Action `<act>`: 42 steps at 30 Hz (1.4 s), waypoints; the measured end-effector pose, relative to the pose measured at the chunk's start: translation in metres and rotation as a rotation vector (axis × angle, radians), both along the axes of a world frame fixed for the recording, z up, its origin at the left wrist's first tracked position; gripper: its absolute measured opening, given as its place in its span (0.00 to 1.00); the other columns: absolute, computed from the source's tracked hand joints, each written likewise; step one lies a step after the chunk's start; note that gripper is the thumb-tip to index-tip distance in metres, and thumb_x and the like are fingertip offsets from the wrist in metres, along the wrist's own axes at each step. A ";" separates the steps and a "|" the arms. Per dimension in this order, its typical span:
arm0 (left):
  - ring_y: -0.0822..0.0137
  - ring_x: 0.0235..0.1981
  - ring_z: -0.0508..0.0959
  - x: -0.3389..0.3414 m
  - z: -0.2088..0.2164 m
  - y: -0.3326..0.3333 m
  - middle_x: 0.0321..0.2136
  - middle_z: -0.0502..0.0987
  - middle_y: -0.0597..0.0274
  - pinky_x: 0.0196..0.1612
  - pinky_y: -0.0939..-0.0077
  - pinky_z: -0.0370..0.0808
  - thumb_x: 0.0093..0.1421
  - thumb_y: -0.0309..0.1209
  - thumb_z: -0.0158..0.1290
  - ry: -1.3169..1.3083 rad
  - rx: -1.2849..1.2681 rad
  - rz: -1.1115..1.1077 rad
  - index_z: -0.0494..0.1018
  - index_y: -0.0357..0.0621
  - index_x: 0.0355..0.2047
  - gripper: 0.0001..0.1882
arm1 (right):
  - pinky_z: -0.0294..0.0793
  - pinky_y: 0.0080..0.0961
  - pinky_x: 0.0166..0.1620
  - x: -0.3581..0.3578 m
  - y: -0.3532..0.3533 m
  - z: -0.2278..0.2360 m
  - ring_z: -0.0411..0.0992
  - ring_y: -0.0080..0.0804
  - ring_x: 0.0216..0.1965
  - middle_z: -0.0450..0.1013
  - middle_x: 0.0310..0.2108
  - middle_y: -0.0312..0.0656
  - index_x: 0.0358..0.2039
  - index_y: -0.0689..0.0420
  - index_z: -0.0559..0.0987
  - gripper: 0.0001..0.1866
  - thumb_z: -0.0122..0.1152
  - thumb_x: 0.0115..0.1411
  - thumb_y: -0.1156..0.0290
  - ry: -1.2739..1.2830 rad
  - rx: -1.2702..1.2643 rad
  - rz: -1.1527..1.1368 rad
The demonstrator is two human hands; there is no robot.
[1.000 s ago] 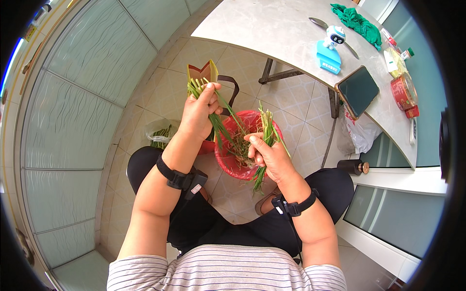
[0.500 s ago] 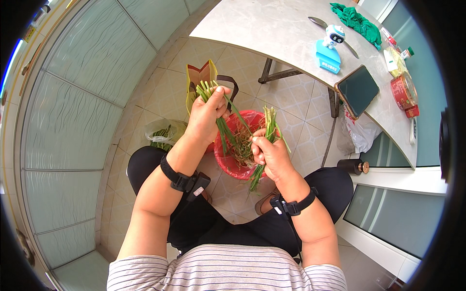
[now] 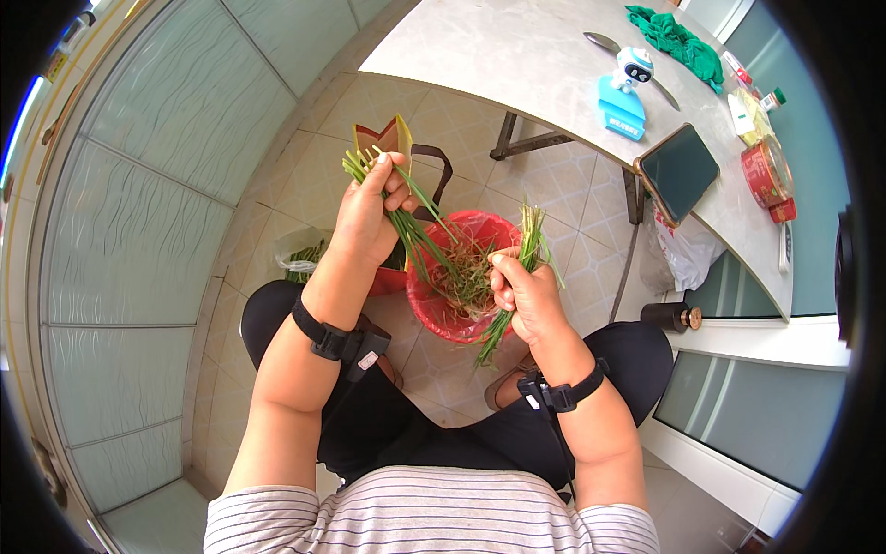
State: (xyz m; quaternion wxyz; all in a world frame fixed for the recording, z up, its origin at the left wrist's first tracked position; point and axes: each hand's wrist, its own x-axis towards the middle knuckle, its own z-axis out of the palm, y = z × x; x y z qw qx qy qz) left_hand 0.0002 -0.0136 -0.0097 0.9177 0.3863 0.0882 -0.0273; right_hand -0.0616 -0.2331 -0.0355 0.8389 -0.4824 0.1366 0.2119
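My left hand [image 3: 367,214] is closed round a bunch of chives [image 3: 413,238], long thin green stalks with cut pale ends upward and leaves hanging down to the right. My right hand [image 3: 528,294] grips a second bunch of chives [image 3: 531,236], pale ends up, green leaves below the fist. Between and beneath both hands stands a red bin [image 3: 427,309] with a red plastic liner. Dry brownish and green trimmings [image 3: 471,282] lie inside it. The lower leaves of the left bunch hang over the bin.
Behind my left hand stands a yellow-brown bag [image 3: 399,137] with a dark handle. A clear plastic bag [image 3: 293,247] of green stalks sits left. On the table [image 3: 498,55] at upper right are a phone [image 3: 678,175], a knife [image 3: 604,42], a toy robot [image 3: 623,97] and a green cloth [image 3: 678,46].
My left hand has moved left with its bunch, away from the right hand. The right hand has shifted slightly right, still holding its chives.
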 end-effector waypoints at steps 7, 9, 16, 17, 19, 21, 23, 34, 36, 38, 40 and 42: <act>0.73 0.26 0.67 0.000 0.002 0.005 0.25 0.66 0.70 0.31 0.74 0.69 0.65 0.34 0.45 0.069 0.096 0.017 0.72 0.45 0.33 0.09 | 0.54 0.12 0.15 -0.002 -0.003 -0.002 0.58 0.15 0.13 0.68 0.17 0.34 0.29 0.55 0.71 0.08 0.62 0.58 0.67 -0.037 -0.049 0.047; 0.72 0.27 0.68 0.002 -0.002 0.007 0.26 0.68 0.69 0.32 0.73 0.70 0.66 0.35 0.45 0.052 0.082 -0.012 0.71 0.45 0.34 0.09 | 0.54 0.12 0.15 -0.001 -0.003 -0.001 0.58 0.15 0.13 0.68 0.17 0.34 0.29 0.55 0.71 0.08 0.62 0.58 0.67 -0.032 -0.044 0.049; 0.67 0.28 0.73 -0.007 0.010 -0.009 0.25 0.70 0.66 0.32 0.71 0.73 0.67 0.34 0.42 0.124 0.096 -0.082 0.67 0.44 0.33 0.09 | 0.56 0.12 0.17 -0.001 -0.003 0.000 0.60 0.15 0.15 0.68 0.19 0.33 0.33 0.55 0.72 0.06 0.59 0.60 0.68 -0.032 0.004 0.111; 0.70 0.23 0.69 -0.010 0.012 -0.013 0.22 0.67 0.68 0.29 0.75 0.70 0.67 0.35 0.42 0.147 0.136 -0.106 0.67 0.44 0.32 0.09 | 0.56 0.12 0.17 -0.001 -0.003 0.000 0.60 0.15 0.15 0.68 0.19 0.33 0.33 0.55 0.72 0.06 0.59 0.60 0.68 -0.033 0.003 0.110; 0.72 0.22 0.66 -0.014 0.005 -0.016 0.21 0.65 0.70 0.27 0.77 0.67 0.67 0.35 0.43 0.114 0.155 -0.193 0.67 0.43 0.33 0.10 | 0.57 0.11 0.18 -0.001 -0.002 0.001 0.61 0.15 0.17 0.68 0.22 0.33 0.36 0.55 0.72 0.06 0.57 0.61 0.69 -0.054 0.040 0.168; 0.78 0.19 0.59 -0.018 -0.001 -0.022 0.19 0.60 0.73 0.23 0.82 0.58 0.67 0.35 0.44 0.055 0.200 -0.302 0.67 0.43 0.33 0.10 | 0.57 0.11 0.18 -0.001 0.000 0.005 0.61 0.14 0.17 0.69 0.22 0.33 0.37 0.55 0.72 0.06 0.57 0.61 0.69 -0.043 0.051 0.186; 0.80 0.18 0.58 -0.023 -0.001 -0.031 0.19 0.61 0.75 0.22 0.84 0.57 0.65 0.33 0.46 0.032 0.297 -0.373 0.69 0.44 0.33 0.07 | 0.58 0.11 0.19 -0.001 0.002 0.005 0.62 0.14 0.17 0.69 0.22 0.33 0.37 0.55 0.73 0.06 0.57 0.61 0.69 -0.033 0.062 0.203; 0.77 0.19 0.72 -0.035 -0.001 -0.056 0.21 0.74 0.66 0.22 0.81 0.70 0.61 0.26 0.52 -0.111 0.665 -0.430 0.71 0.37 0.31 0.05 | 0.62 0.13 0.21 -0.002 0.010 0.005 0.64 0.16 0.18 0.69 0.23 0.32 0.37 0.56 0.73 0.08 0.58 0.61 0.66 -0.172 -0.142 0.244; 0.77 0.20 0.72 -0.035 0.002 -0.055 0.22 0.73 0.67 0.23 0.82 0.70 0.61 0.27 0.52 -0.069 0.614 -0.450 0.72 0.37 0.32 0.05 | 0.63 0.13 0.21 -0.002 0.009 0.007 0.64 0.16 0.19 0.69 0.23 0.32 0.36 0.56 0.73 0.08 0.58 0.61 0.66 -0.168 -0.123 0.219; 0.78 0.21 0.71 -0.035 0.004 -0.055 0.22 0.73 0.68 0.23 0.82 0.70 0.61 0.27 0.52 -0.026 0.564 -0.471 0.72 0.37 0.33 0.05 | 0.63 0.13 0.21 -0.002 0.008 0.006 0.65 0.17 0.19 0.70 0.24 0.32 0.36 0.56 0.73 0.08 0.58 0.61 0.66 -0.163 -0.104 0.193; 0.79 0.22 0.70 -0.034 0.004 -0.055 0.23 0.74 0.68 0.24 0.85 0.68 0.61 0.28 0.53 0.023 0.564 -0.423 0.73 0.37 0.34 0.06 | 0.64 0.15 0.22 -0.002 0.006 0.001 0.66 0.18 0.20 0.70 0.25 0.33 0.37 0.56 0.73 0.10 0.58 0.61 0.64 -0.131 -0.061 0.145; 0.80 0.21 0.69 -0.034 0.010 -0.053 0.22 0.73 0.69 0.24 0.85 0.66 0.61 0.29 0.53 0.037 0.548 -0.395 0.73 0.38 0.34 0.07 | 0.65 0.16 0.23 -0.001 0.005 0.004 0.66 0.18 0.21 0.70 0.25 0.34 0.38 0.56 0.73 0.10 0.58 0.61 0.64 -0.108 -0.040 0.119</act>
